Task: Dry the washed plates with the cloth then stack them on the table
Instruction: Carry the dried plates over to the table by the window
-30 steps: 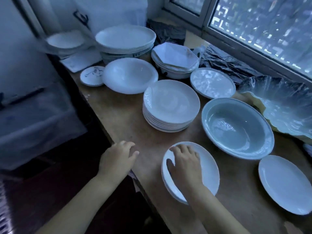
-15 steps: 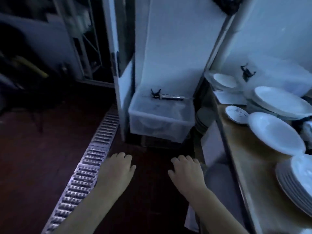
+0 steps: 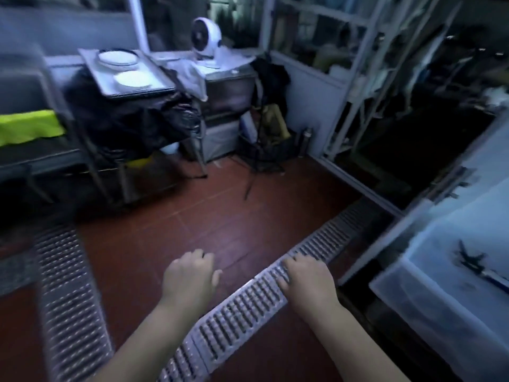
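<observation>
Left fingers (image 3: 199,257), right fingers (image 3: 298,262) loosely curled, empty | plates (image 3: 132,78) on tray (image 3: 163,84)

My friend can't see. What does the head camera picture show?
The person's left hand and right hand, both empty with fingers loosely curled, hang over a red-brown floor crossed by a metal drain grate. Across the dim room, two white plates sit on a tray, with a white fan and a draped cloth beside it.

Tray (image 3: 163,83) — 2 white plates (image 3: 118,57) on it;
</observation>
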Available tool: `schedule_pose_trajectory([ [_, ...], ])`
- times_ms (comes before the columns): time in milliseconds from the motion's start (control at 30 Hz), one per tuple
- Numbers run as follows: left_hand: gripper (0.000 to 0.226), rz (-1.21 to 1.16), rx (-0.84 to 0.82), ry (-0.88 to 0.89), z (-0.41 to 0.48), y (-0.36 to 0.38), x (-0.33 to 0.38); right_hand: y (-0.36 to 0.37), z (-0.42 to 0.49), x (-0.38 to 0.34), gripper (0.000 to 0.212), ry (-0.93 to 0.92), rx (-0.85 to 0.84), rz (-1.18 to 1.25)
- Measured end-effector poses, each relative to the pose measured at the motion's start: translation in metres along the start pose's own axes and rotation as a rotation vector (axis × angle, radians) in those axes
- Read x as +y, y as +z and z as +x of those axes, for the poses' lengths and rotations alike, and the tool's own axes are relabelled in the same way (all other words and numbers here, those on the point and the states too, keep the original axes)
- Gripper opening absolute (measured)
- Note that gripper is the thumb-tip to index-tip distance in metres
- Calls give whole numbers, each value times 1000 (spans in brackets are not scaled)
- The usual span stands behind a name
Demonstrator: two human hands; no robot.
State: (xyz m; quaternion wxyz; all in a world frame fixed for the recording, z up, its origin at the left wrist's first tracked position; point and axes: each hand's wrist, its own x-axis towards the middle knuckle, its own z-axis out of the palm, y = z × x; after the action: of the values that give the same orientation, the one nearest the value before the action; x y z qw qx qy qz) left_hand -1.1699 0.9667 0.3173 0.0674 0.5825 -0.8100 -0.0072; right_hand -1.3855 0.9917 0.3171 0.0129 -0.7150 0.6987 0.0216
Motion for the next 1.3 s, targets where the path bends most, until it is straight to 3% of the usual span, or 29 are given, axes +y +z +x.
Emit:
schedule_pose_trajectory([
  [133, 30, 4, 13, -260, 14, 3, -65, 2, 71, -53, 26, -180, 2, -4],
  [300, 31, 17, 69, -390, 49, 0, -123, 2, 168, -103, 32, -346, 0, 6],
  [600, 31, 33, 157, -589, 186, -12, -203, -21, 359, -147, 29, -520, 66, 71],
  [900, 20, -15, 92, -747, 283, 2, -291, -20, 500, -193, 25, -578, 17, 24],
  [1300, 30, -51, 133, -698, 449, 17, -483, -27, 699, -298, 25, -442, 10, 30],
])
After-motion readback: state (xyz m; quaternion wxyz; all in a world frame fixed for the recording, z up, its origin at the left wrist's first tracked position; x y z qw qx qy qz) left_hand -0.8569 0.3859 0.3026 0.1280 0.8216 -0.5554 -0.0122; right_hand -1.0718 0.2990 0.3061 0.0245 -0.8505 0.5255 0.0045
